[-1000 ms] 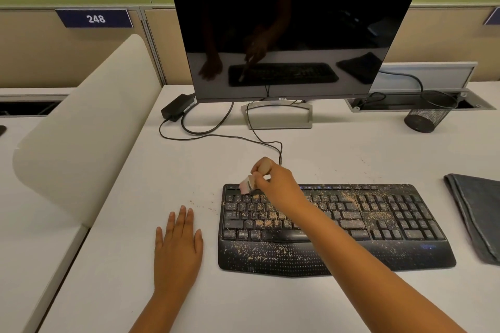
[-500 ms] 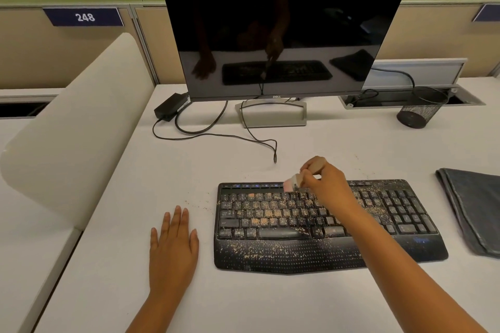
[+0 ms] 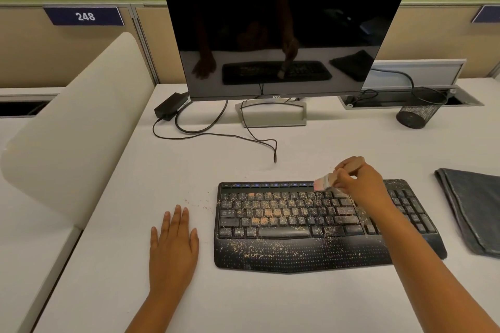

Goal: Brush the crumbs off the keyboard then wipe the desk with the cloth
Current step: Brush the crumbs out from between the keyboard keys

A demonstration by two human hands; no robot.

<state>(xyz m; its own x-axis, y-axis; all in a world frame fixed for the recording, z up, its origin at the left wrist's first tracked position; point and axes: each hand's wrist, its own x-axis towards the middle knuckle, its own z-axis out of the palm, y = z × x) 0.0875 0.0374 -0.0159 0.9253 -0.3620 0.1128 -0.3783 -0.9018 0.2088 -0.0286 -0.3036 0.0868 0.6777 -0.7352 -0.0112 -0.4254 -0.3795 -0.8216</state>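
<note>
At the far edge of the black curved plastic keyboard [image 3: 319,224], above its top row of keys, the right hand [image 3: 359,184] pinches a small pale-bristled brush with a light handle [image 3: 326,182], fingers curled round the handle and the bristle tip pointing left and down toward the keys. The forearm crosses the right part of the keyboard from the near right corner of the view, wrist bent slightly downward. The left hand [image 3: 173,249] lies flat on the white desk [image 3: 270,300] just left of the keyboard, fingers straight and close together, holding nothing.

Pale crumbs [image 3: 270,213] cover most keys and the palm rest; a few specks sit on the desk between the left hand and the keyboard. To brush well, I judge that short, light strokes in one direction, row by row from the far edge toward one side, would carry the crumbs off rather than push them down between the keys. The left hand could steady the keyboard. The folded dark grey cloth [image 3: 473,211] lies on the desk, just right of the keyboard, untouched.
</note>
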